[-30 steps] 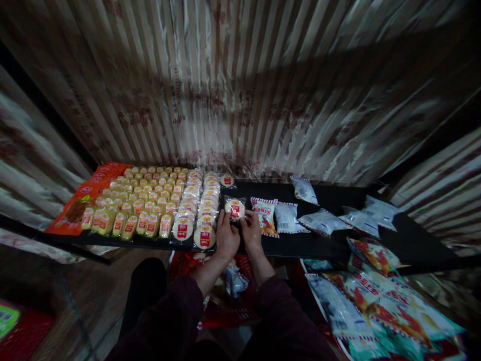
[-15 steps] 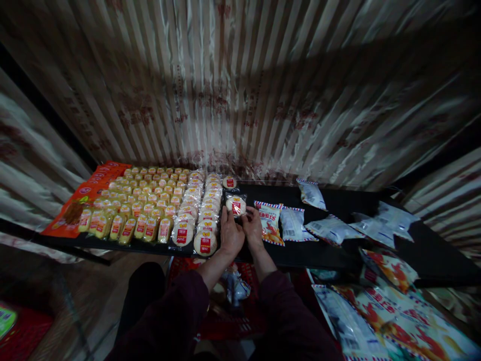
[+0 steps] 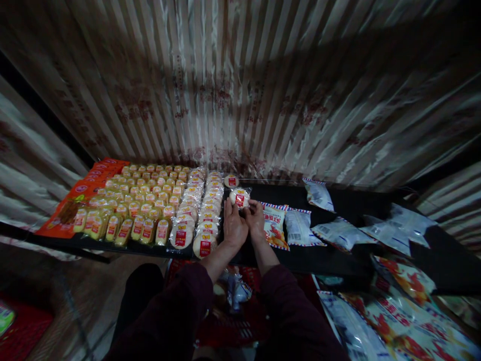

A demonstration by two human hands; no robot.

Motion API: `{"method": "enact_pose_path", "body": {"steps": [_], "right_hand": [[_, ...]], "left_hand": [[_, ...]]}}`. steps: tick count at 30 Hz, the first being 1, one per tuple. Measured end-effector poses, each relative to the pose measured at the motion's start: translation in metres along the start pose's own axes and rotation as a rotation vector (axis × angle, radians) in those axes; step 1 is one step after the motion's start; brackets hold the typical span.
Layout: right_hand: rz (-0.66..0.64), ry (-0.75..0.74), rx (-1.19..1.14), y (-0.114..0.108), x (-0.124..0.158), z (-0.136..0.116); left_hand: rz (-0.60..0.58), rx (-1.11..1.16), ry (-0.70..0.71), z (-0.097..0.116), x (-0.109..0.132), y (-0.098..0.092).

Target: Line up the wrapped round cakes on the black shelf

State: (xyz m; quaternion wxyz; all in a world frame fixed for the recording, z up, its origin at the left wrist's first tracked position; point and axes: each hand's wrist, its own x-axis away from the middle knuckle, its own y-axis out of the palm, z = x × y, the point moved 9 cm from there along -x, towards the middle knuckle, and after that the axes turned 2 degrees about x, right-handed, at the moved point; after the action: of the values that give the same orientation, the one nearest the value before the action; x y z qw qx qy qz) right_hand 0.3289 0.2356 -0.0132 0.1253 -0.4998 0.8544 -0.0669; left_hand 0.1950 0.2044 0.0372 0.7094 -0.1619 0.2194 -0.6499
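Both hands hold one round white cracker in clear wrap with a red label (image 3: 239,198), above the black shelf. My left hand (image 3: 235,225) grips its near left edge, and my right hand (image 3: 256,218) has its fingers at the near right edge. Just behind lies a similar round cracker (image 3: 231,181). To the left run two overlapping columns of these crackers (image 3: 208,226). Beside my right hand is a white and red snack bag (image 3: 275,223), with a silvery bag (image 3: 298,227) next to it.
Rows of small yellow packs (image 3: 134,209) and an orange bag (image 3: 84,193) cover the shelf's left part. More silvery bags (image 3: 343,233) lie rightward. Below are a red basket (image 3: 259,326) and large snack bags (image 3: 406,318). A striped curtain (image 3: 240,100) hangs behind.
Both hands and the held cracker have moved slightly away from me, closer to the round cracker at the back. The camera view has shifted a little.
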Motion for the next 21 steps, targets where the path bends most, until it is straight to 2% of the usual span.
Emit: {"method": "enact_pose_path", "body": {"steps": [14, 21], "right_hand": [[0.016, 0.016, 0.110, 0.017, -0.031, -0.003], [0.002, 0.022, 0.155, 0.026, -0.039, -0.005]], "left_hand": [[-0.051, -0.094, 0.050, -0.002, -0.025, 0.009], [-0.079, -0.159, 0.032, -0.007, -0.033, 0.013]]}}
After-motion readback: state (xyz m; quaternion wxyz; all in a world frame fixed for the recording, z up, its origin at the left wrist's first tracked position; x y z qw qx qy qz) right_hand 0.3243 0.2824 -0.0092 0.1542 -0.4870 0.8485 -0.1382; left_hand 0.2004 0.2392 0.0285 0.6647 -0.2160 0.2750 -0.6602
